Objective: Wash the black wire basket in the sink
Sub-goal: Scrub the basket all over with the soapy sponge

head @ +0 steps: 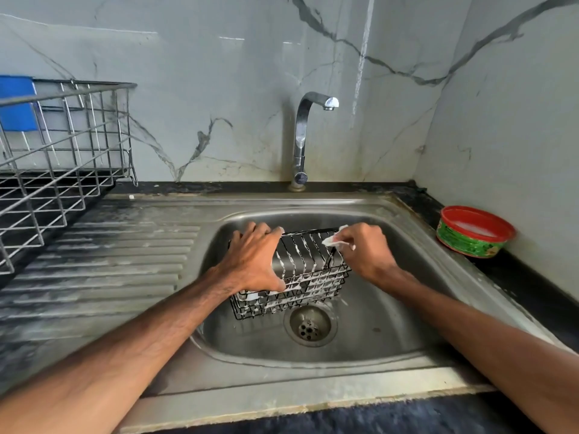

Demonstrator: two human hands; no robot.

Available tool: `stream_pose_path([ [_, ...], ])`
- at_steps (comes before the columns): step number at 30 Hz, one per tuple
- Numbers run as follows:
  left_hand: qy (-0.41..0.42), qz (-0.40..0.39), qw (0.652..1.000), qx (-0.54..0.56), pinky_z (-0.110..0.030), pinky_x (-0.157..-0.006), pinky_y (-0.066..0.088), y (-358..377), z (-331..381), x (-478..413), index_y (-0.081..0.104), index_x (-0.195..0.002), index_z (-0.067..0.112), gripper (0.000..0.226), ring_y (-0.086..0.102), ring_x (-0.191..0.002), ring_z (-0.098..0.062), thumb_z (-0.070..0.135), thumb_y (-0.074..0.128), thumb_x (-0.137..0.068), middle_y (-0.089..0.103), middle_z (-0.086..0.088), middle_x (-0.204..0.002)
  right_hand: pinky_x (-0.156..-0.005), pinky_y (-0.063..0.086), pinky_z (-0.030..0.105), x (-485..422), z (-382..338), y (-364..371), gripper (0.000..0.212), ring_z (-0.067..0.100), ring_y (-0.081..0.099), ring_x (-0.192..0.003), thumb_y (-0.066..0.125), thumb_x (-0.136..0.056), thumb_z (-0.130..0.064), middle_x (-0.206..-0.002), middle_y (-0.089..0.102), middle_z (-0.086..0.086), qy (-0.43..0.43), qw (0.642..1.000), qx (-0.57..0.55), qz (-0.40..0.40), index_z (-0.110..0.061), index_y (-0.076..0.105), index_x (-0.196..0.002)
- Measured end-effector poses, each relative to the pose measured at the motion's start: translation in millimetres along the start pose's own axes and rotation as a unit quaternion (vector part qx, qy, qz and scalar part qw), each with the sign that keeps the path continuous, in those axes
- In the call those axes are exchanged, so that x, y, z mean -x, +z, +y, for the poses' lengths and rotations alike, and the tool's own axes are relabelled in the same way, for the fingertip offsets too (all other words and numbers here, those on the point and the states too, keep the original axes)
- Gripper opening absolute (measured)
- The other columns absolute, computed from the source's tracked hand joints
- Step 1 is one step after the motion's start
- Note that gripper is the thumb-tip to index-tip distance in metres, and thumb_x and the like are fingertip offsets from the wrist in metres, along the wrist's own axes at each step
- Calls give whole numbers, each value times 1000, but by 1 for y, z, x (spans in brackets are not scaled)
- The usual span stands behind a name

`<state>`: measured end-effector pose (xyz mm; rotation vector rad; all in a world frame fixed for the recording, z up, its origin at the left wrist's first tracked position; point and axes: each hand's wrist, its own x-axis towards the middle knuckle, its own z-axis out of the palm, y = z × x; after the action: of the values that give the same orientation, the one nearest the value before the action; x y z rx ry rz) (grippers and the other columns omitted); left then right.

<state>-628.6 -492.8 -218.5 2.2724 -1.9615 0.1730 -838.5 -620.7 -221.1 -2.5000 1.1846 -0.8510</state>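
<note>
A black wire basket [308,278], streaked with white soap foam, sits tilted in the steel sink [369,349] just above the drain. My left hand [253,261] grips the basket's left side, fingers curled over its top rim and thumb at its lower edge. My right hand [363,250] pinches a small white scrub pad [332,241] against the basket's upper right corner. No water runs from the chrome tap [302,139].
A red and green tub of dish soap [473,231] stands on the dark counter at the right. A steel wire dish rack [59,151] with a blue item occupies the left, beside the ribbed drainboard [109,264]. The drain [310,325] lies in front of the basket.
</note>
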Motion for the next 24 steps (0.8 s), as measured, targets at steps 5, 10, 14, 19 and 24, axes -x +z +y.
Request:
stream_pose_path([
  [5, 44, 37, 998, -30, -42, -111, 35, -1, 8, -2, 27, -158, 20, 115, 35, -132, -20, 54, 84, -64, 40, -3, -146, -85, 59, 36, 6, -38, 21, 31, 17, 70, -92, 67, -87, 0, -107, 75, 0, -158, 987, -10, -24, -22, 78, -107],
  [10, 54, 44, 997, -38, -39, -109, 36, 0, 7, -2, 28, -158, 19, 116, 36, -131, -19, 57, 84, -63, 41, -2, -145, -82, 57, 44, -2, -25, 14, 49, 29, 65, -103, 67, -73, 16, -110, 69, 7, -235, 967, 74, -60, -14, 75, -110],
  [14, 59, 44, 997, -32, -38, -110, 36, 0, 7, -2, 25, -160, 20, 119, 36, -131, -18, 55, 85, -64, 40, -2, -147, -95, 49, 37, -16, 3, -8, 43, 28, 58, -114, 58, -86, 5, -124, 64, 7, -155, 976, 125, -92, -19, 72, -119],
  [19, 48, 39, 998, -15, -39, -110, 35, 1, 5, -1, 25, -161, 20, 122, 36, -132, -19, 57, 86, -62, 41, -2, -148, -83, 57, 39, -19, 28, -19, 47, 27, 71, -95, 59, -79, 15, -108, 75, 11, -70, 990, 106, -54, -13, 75, -112],
  [24, 26, 26, 999, -10, -43, -111, 38, 3, 1, -1, 25, -161, 21, 124, 38, -133, -18, 58, 88, -62, 42, -1, -148, -64, 49, 19, -17, 23, -19, 15, 10, 60, -71, 71, -84, 2, -77, 66, -7, 10, 998, -4, -58, -10, 74, -92],
])
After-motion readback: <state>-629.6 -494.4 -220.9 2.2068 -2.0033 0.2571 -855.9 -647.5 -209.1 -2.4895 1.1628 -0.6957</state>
